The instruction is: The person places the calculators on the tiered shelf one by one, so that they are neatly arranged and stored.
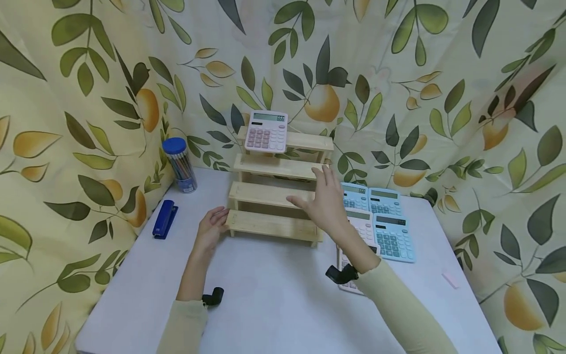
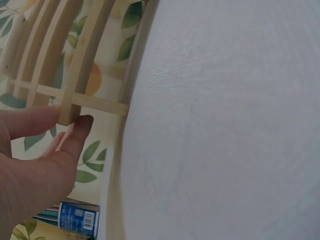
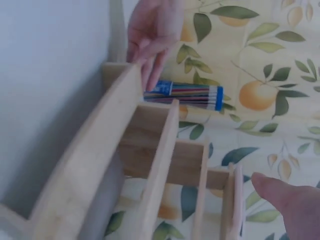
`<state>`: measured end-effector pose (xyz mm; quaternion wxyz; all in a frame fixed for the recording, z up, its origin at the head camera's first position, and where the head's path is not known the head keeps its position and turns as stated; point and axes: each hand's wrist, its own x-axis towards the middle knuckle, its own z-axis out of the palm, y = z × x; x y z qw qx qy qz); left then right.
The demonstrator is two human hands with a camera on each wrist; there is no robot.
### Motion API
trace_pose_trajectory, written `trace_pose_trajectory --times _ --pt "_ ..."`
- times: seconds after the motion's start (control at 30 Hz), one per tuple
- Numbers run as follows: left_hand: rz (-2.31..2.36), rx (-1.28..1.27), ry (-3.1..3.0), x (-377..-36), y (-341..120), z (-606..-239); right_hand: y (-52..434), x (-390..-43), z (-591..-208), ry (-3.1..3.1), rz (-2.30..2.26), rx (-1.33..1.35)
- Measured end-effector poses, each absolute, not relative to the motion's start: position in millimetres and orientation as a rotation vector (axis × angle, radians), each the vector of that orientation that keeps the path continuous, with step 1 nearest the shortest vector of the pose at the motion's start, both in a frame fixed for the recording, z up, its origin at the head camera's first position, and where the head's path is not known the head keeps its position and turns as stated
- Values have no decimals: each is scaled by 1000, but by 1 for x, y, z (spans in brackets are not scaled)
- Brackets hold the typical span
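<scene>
Toward the rear middle of the tabletop [image 1: 274, 290] stands a four-step wooden riser [image 1: 276, 196], its lowest step facing the person and its tallest step against the leaf-print curtain [image 1: 442, 98]. The left hand [image 1: 213, 225] rests at the left end of the lowest step; the left wrist view shows its fingers [image 2: 75, 135] lightly bent against the end of a wooden slat, touching it without closing round it. The right hand [image 1: 325, 201] hovers in front of the riser's right portion, level with the middle steps, fingers extended and spread, holding nothing; whether it touches the wood cannot be told from the head view, and in the right wrist view only a fingertip [image 3: 280, 192] shows, just beside the top slat.

A pink calculator [image 1: 267, 131] stands on the top step, left of centre, leaning back with its display lit.

To the right of the riser, toward the right edge, lie several more calculators [image 1: 384, 221], blue and pink, side by side and partly hidden by the right forearm. Near the rear left corner stands a blue-lidded tube of pencils [image 1: 179, 164], and just in front of it, along the left edge, lies a blue stapler [image 1: 165, 219]. A small pale pink object [image 1: 450, 279] lies near the right edge.
</scene>
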<state>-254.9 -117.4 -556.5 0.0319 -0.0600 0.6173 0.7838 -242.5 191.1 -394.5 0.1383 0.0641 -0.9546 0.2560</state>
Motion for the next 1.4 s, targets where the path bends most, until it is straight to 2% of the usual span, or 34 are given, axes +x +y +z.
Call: trace_pose_trajectory --times 0.3,0.67,1.4 --pt "2432 -161 1884 -255 -120 -555 227 -207 -414 -2749 718 194" --pt "2467 -144 1879 -256 -121 -558 260 -164 -449 -2788 709 52" --pt "2473 -165 1877 -256 -120 -560 307 -107 -529 -2900 631 -154"
